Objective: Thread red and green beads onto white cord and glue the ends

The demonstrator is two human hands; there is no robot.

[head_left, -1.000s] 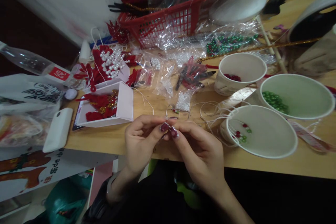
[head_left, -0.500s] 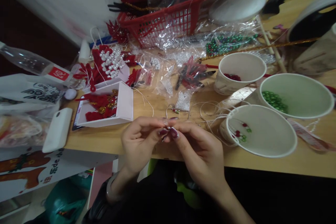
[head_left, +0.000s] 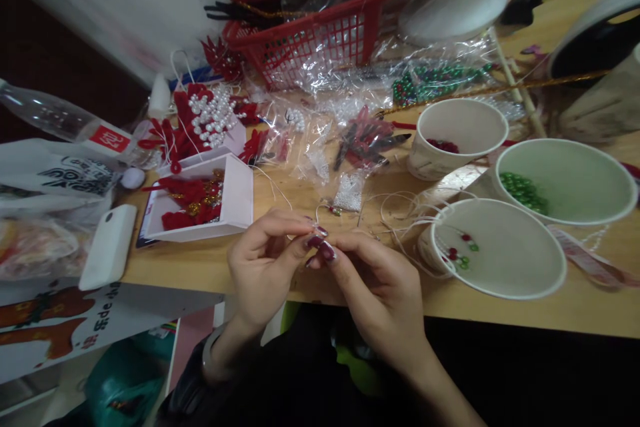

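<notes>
My left hand (head_left: 267, 263) and my right hand (head_left: 377, 290) meet at the fingertips over the table's front edge. Both are closed in a pinch, and whatever sits between the dark red nails is too small to make out. Just beyond the fingers lies a thin white cord with a few red and green beads (head_left: 334, 211). Behind it is a small clear bag of tiny silvery-white beads (head_left: 349, 191). To the right, a paper cup (head_left: 520, 247) has beaded cords hanging inside its wall, with more white cord (head_left: 395, 213) looped beside it.
Two more cups hold red beads (head_left: 444, 145) and green beads (head_left: 523, 192). On the left stand a white box (head_left: 237, 197) of red and gold pieces, a white phone-like object (head_left: 109, 247) and a plastic bottle (head_left: 60, 117). A red basket (head_left: 310, 47) is at the back.
The fingertips of both hands have shifted slightly, with the left index finger raised a little and the thumbs turned. Both hands stay pinched together; nothing on the table has visibly moved.
</notes>
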